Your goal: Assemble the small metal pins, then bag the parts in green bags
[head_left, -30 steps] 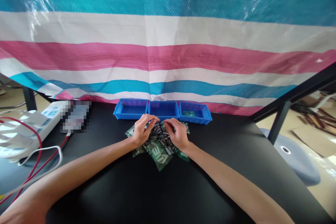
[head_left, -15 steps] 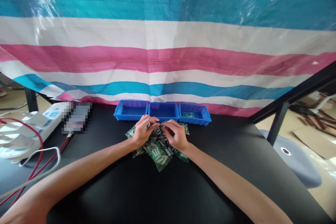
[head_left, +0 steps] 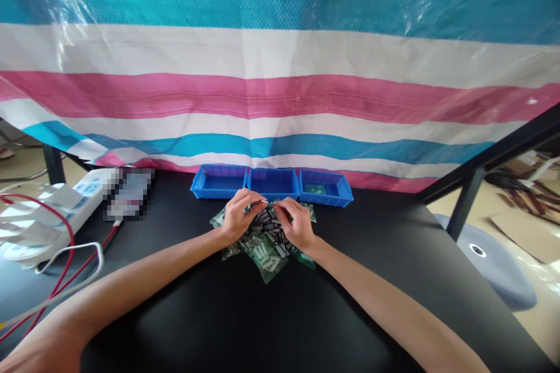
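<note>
A heap of small dark cylindrical parts (head_left: 268, 232) lies on green plastic bags (head_left: 266, 256) in the middle of a black table (head_left: 245, 326). My left hand (head_left: 238, 217) rests on the heap's left side, fingers curled, pinching one small part with thin wire legs at its fingertips. My right hand (head_left: 296, 222) lies on the right side with curled fingers, thumb and forefinger meeting close to the same part. Three blue bins stand just behind the heap: left bin (head_left: 217, 182), middle bin (head_left: 273, 182), right bin (head_left: 324, 187).
A striped blue, white and pink tarp (head_left: 280, 87) hangs behind the bins. A white power strip (head_left: 65, 201) with red and white cables (head_left: 65, 268) lies at the left. A black table frame bar (head_left: 485, 163) and a grey round object (head_left: 485, 259) are at the right.
Both hands stayed on the heap. The fingertips have drawn together above its far edge, and a thin-legged part now shows between them.
</note>
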A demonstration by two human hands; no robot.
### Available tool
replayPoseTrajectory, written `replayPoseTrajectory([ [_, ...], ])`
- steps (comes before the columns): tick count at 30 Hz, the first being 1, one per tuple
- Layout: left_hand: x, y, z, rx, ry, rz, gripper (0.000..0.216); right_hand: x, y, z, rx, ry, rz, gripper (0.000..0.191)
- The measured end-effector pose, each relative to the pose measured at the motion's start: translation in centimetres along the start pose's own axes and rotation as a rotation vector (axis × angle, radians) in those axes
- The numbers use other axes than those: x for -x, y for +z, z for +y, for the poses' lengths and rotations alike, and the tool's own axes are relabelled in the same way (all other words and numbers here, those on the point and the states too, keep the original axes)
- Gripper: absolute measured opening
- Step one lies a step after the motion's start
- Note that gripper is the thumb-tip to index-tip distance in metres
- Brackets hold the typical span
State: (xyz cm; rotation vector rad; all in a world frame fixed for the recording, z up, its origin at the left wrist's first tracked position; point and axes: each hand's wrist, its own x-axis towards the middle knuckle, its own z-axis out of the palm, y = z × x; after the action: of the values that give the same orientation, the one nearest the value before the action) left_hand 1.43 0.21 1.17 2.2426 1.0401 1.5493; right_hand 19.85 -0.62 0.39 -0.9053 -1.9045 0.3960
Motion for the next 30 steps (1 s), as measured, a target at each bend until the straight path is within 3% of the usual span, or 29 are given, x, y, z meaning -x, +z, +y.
replayPoseTrajectory([
  [11, 0.34, 0.07, -0.17, -0.021, 0.051, 0.036, 0.015, 0.02, 0.38, 0.3, 0.068, 0.002, -0.086, 0.016],
  [23, 0.37, 0.28, 0.12, 0.027, -0.227, 0.001, 0.015, 0.11, 0.07, 0.01, 0.02, 0.026, -0.027, 0.013],
  [30, 0.29, 0.41, 0.16, 0.001, -0.236, -0.017, 0.017, 0.05, -0.01, -0.2, 0.019, 0.029, -0.014, 0.014],
])
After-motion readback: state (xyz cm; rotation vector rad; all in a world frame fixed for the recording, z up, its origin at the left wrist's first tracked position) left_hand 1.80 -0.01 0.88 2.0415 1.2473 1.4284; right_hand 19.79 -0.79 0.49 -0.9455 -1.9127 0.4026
